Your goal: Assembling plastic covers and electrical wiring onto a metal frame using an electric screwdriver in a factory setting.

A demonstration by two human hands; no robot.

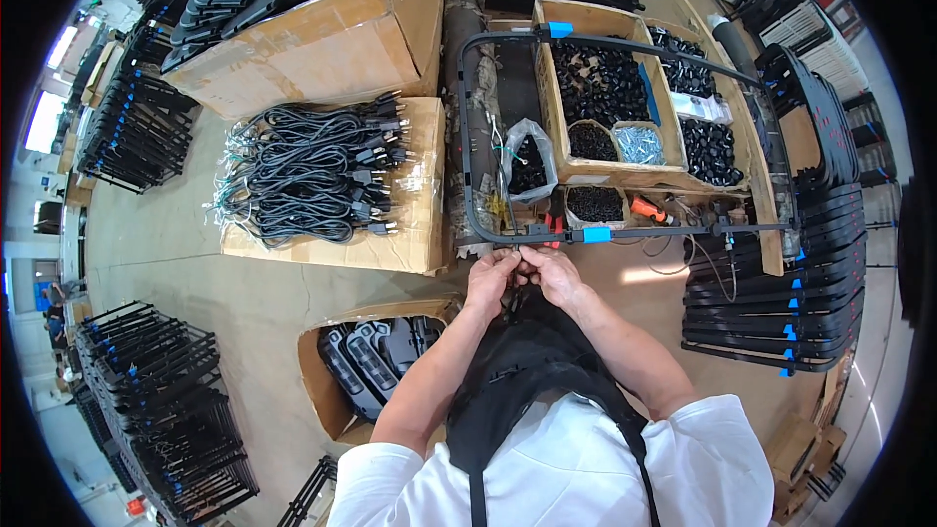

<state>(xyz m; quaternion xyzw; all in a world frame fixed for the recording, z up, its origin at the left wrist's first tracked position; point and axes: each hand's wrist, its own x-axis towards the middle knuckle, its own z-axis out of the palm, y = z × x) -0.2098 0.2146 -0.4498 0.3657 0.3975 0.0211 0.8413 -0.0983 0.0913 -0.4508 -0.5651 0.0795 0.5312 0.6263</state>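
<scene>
My left hand (494, 279) and my right hand (552, 275) meet at my waist, fingers pinched together around something small and dark that they mostly hide. Just beyond them is the near bar of a black tubular metal frame (649, 231) with rounded corners and blue tape (596, 234) on it. The frame lies across the worktable, partly over a divided cardboard box (605, 180) of small parts. Red-handled pliers (555, 220) lie close to the near bar, beside a small tub of black screws (596, 205).
Bundled black power cords (312, 171) lie on a carton (425, 200) at left. Below, an open carton (317, 371) holds black plastic parts. An orange-handled tool (649, 210) lies by the parts box. Stacked black frames (771, 303) stand at right, and more frames (146, 361) at left.
</scene>
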